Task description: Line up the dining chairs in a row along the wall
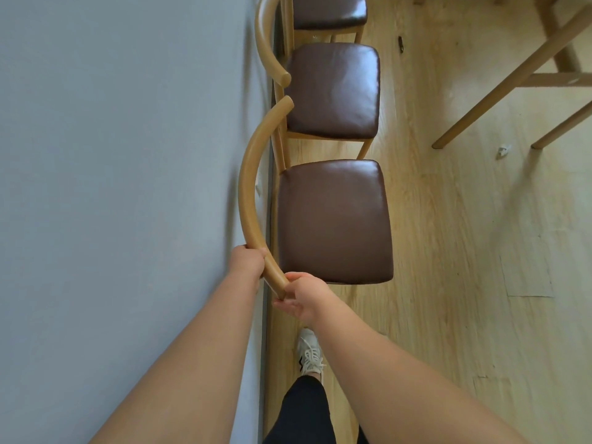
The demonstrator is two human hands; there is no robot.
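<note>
Three wooden dining chairs with brown leather seats stand in a row against the grey wall (112, 155) on the left. The nearest chair (334, 219) has a curved wooden backrest (248, 193) next to the wall. My left hand (248, 262) is wrapped around the near part of that backrest. My right hand (302, 299) grips the backrest's near end from below. The middle chair (333, 91) stands just beyond, its backrest end almost touching the nearest one's. Only the seat of the far chair (330, 11) shows at the top edge.
A wooden table's legs (499, 91) stand on the light wood floor (464, 251) at the upper right, with open floor between them and the chairs. A small white scrap (502, 151) lies near a table leg. My shoe (309, 352) and dark trouser leg are below the hands.
</note>
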